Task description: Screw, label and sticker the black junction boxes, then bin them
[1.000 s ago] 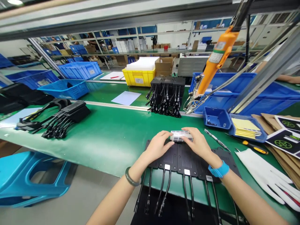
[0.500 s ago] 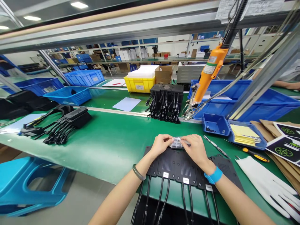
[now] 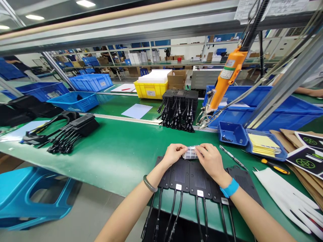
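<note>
Between my two hands is a curled sheet of small white labels [image 3: 190,153], bent over just above a row of black boxes [image 3: 179,173]. My left hand [image 3: 173,155] is closed on the sheet's left end. At its right end my right hand [image 3: 210,159] pinches it, fingertips at the upper edge. The boxes lie side by side on the green table, with black cables hanging toward me. Small white labels [image 3: 200,193] show near the cable ends of several boxes. My right forearm and hand partly cover the boxes on the right.
An orange electric screwdriver [image 3: 225,75] hangs ahead on the right. Blue trays [image 3: 232,133], a pen [image 3: 233,157], a yellow-handled screwdriver [image 3: 275,166] and a white glove [image 3: 285,198] lie to the right. Stacked black boxes [image 3: 179,109] stand at the back; more cabled boxes [image 3: 75,131] lie left.
The fingers of my right hand have shifted slightly on the label sheet, uncovering a little more of it. The boxes stay where they were.
</note>
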`<control>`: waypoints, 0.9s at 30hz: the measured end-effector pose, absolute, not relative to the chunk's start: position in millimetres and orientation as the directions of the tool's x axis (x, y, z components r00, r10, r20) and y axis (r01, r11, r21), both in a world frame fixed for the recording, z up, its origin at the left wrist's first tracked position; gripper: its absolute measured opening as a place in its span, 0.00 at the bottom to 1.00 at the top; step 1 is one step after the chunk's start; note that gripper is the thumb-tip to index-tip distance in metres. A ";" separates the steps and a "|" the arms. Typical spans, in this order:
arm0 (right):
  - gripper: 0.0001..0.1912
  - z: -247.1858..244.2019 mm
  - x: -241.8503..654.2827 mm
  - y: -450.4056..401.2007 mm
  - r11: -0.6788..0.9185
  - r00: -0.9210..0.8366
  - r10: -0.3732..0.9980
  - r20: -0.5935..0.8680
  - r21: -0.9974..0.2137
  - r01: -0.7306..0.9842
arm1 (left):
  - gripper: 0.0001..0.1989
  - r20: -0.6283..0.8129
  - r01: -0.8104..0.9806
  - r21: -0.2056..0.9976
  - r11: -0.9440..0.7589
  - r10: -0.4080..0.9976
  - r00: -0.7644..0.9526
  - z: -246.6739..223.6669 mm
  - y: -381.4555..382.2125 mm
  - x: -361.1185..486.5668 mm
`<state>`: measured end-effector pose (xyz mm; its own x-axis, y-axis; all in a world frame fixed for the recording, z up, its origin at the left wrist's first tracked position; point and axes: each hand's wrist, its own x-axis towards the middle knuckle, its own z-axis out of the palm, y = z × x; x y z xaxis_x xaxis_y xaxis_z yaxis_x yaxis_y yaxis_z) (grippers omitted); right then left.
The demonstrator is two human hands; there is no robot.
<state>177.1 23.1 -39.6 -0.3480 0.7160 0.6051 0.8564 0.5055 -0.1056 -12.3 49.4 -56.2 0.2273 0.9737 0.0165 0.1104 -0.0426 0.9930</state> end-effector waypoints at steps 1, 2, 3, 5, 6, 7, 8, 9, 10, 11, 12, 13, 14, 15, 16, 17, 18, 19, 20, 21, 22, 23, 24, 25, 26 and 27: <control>0.14 -40.4 177.4 23.5 0.499 -0.344 0.716 0.607 -0.101 0.860 | 0.18 0.012 0.104 0.994 -0.037 0.973 0.230 -56.3 49.5 -12.2; 0.14 -41.1 177.6 23.8 0.497 -0.345 0.715 0.607 -0.095 0.862 | 0.19 0.007 0.098 0.995 -0.030 0.972 0.234 -56.5 49.6 -12.1; 0.14 -41.8 177.8 24.0 0.497 -0.349 0.714 0.608 -0.089 0.863 | 0.19 0.000 0.092 0.995 -0.023 0.971 0.238 -56.6 49.7 -12.0; 0.14 -43.2 177.7 24.2 0.502 -0.357 0.707 0.610 -0.077 0.862 | 0.20 -0.013 0.079 0.997 -0.007 0.969 0.247 -56.5 50.0 -11.6; 0.14 -44.0 177.4 24.3 0.504 -0.359 0.704 0.613 -0.074 0.861 | 0.21 -0.019 0.073 0.997 0.001 0.968 0.250 -56.4 50.1 -11.4; 0.15 -44.7 177.0 24.4 0.505 -0.358 0.700 0.618 -0.073 0.860 | 0.21 -0.023 0.067 0.998 0.006 0.967 0.252 -56.1 50.2 -11.2; 0.15 -45.5 176.5 24.5 0.506 -0.355 0.697 0.623 -0.076 0.859 | 0.21 -0.026 0.062 0.998 0.010 0.967 0.254 -55.8 50.3 -11.0; 0.14 -46.0 176.0 24.8 0.506 -0.349 0.695 0.629 -0.082 0.859 | 0.21 -0.027 0.059 0.998 0.013 0.967 0.255 -55.5 50.3 -10.9; 0.14 -46.4 175.5 25.1 0.504 -0.340 0.694 0.635 -0.092 0.859 | 0.21 -0.027 0.057 0.998 0.013 0.967 0.255 -55.2 50.2 -10.7; 0.13 -46.5 175.0 25.4 0.502 -0.330 0.695 0.638 -0.104 0.858 | 0.21 -0.024 0.056 0.998 0.010 0.967 0.255 -55.0 50.1 -10.6; 0.12 -46.3 174.7 25.6 0.500 -0.320 0.699 0.640 -0.116 0.858 | 0.20 -0.020 0.056 0.998 0.006 0.967 0.254 -54.8 49.9 -10.4; 0.12 -45.8 174.4 25.9 0.498 -0.312 0.703 0.639 -0.129 0.858 | 0.20 -0.014 0.057 0.998 0.000 0.967 0.253 -54.8 49.7 -10.2; 0.12 -45.1 174.3 26.1 0.496 -0.307 0.707 0.637 -0.138 0.857 | 0.19 -0.008 0.059 0.998 -0.007 0.968 0.250 -54.9 49.6 -10.0; 0.12 -44.3 174.2 26.2 0.496 -0.304 0.711 0.634 -0.145 0.856 | 0.19 -0.001 0.061 0.998 -0.014 0.969 0.247 -55.1 49.5 -9.7; 0.12 -43.5 174.3 26.3 0.497 -0.305 0.714 0.631 -0.149 0.855 | 0.18 0.005 0.063 0.998 -0.021 0.970 0.243 -55.5 49.6 -9.4; 0.12 -42.9 174.4 26.2 0.498 -0.307 0.715 0.628 -0.150 0.854 | 0.18 0.009 0.065 0.998 -0.025 0.971 0.239 -55.9 49.7 -9.1; 0.12 -42.5 174.5 26.2 0.501 -0.311 0.714 0.627 -0.148 0.853 | 0.17 0.012 0.068 0.997 -0.029 0.972 0.237 -56.3 49.9 -8.9; 0.12 -42.2 174.6 26.0 0.505 -0.316 0.713 0.626 -0.145 0.851 | 0.17 0.013 0.070 0.997 -0.030 0.972 0.236 -56.6 50.1 -8.8; 0.12 -42.2 174.8 25.9 0.509 -0.323 0.711 0.624 -0.142 0.849 | 0.17 0.013 0.073 0.997 -0.031 0.971 0.237 -56.8 50.4 -8.8; 0.12 -42.2 174.9 25.7 0.514 -0.329 0.710 0.622 -0.139 0.846 | 0.17 0.011 0.076 0.997 -0.030 0.971 0.239 -57.0 50.6 -9.0; 0.12 -42.2 175.1 25.5 0.519 -0.336 0.710 0.619 -0.138 0.843 | 0.17 0.008 0.080 0.996 -0.028 0.970 0.242 -57.1 50.7 -9.2; 0.12 -42.0 175.1 25.2 0.524 -0.341 0.711 0.615 -0.141 0.840 | 0.17 0.004 0.087 0.996 -0.026 0.970 0.244 -57.1 50.7 -9.4; 0.12 -41.6 175.0 24.8 0.529 -0.345 0.714 0.610 -0.147 0.836 | 0.16 0.001 0.095 0.995 -0.025 0.970 0.244 -57.2 50.7 -9.4; 0.12 -40.9 174.8 24.2 0.534 -0.346 0.718 0.604 -0.158 0.831 | 0.16 -0.002 0.106 0.994 -0.024 0.970 0.242 -57.4 50.7 -9.1; 0.13 -39.9 174.2 23.2 0.537 -0.345 0.723 0.598 -0.173 0.826 | 0.15 -0.004 0.120 0.992 -0.025 0.971 0.238 -57.6 50.8 -8.4; 0.13 -38.4 173.1 21.8 0.538 -0.339 0.730 0.593 -0.193 0.820 | 0.14 -0.004 0.137 0.990 -0.029 0.973 0.229 -57.7 51.1 -7.4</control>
<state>173.1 21.8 -38.4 -0.3393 0.7303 0.5929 0.8203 0.5382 -0.1935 -7.4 51.1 -57.7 0.2294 0.9733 -0.0037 0.1371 -0.0286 0.9901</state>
